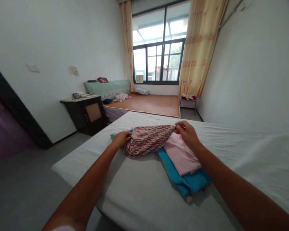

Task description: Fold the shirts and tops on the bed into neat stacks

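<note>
A red-and-white striped cloth (148, 139) lies bunched on the white bed (139, 189) in front of me. My left hand (120, 139) grips its left edge with closed fingers. My right hand (186, 131) pinches its upper right corner and lifts it slightly. To the right of the striped cloth, a folded pink cloth (183, 155) rests on top of a teal cloth (188, 181). A bit of teal fabric also shows behind my left hand.
A dark bedside cabinet (85, 114) stands to the left on the grey floor. Beyond the bed is a second bed with a bamboo mat (149, 104) and pillows, under a window with yellow curtains. A small pink stool (189, 100) stands at the back right.
</note>
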The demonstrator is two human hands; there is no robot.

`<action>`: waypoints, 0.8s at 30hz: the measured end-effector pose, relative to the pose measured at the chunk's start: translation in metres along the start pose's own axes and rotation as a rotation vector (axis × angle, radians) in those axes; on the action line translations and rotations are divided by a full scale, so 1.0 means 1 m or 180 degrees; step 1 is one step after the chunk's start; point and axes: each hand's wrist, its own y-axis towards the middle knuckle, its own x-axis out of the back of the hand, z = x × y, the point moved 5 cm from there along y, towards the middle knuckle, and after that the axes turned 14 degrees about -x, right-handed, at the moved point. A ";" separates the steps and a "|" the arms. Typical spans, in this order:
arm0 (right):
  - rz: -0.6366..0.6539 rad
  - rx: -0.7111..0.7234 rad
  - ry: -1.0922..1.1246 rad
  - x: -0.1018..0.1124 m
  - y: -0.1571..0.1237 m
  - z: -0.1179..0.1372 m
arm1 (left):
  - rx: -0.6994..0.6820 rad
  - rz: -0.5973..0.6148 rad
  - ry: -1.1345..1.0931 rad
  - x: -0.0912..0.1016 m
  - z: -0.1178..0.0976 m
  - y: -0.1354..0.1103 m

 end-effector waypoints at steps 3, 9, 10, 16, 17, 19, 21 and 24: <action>-0.0283 -0.0067 0.0487 0.012 -0.007 0.008 | 0.0142 0.0228 0.0460 -0.003 -0.006 0.007; 0.0270 -0.0139 0.0040 0.010 -0.021 -0.012 | 0.0072 0.0235 0.0817 0.025 -0.019 0.028; 0.0315 -0.0183 -0.0036 0.009 -0.022 -0.020 | 0.0019 0.0152 0.0855 0.039 -0.023 0.033; 0.0366 -0.0212 -0.0462 0.008 -0.029 -0.049 | -0.0374 -0.1792 0.0688 0.166 -0.049 0.047; 0.0337 -0.0157 -0.0569 0.009 -0.029 -0.049 | -0.0359 -0.2240 0.0502 0.182 -0.047 0.044; 0.0321 -0.0044 -0.0750 0.011 -0.030 -0.048 | -0.0310 -0.2561 0.0107 0.195 -0.037 0.041; 0.0389 0.0029 -0.0860 0.012 -0.030 -0.045 | -0.0321 -0.2117 -0.0125 0.187 -0.023 0.042; 0.0483 0.0020 -0.0893 0.012 -0.029 -0.041 | -0.0272 -0.1569 -0.0087 0.167 -0.005 0.034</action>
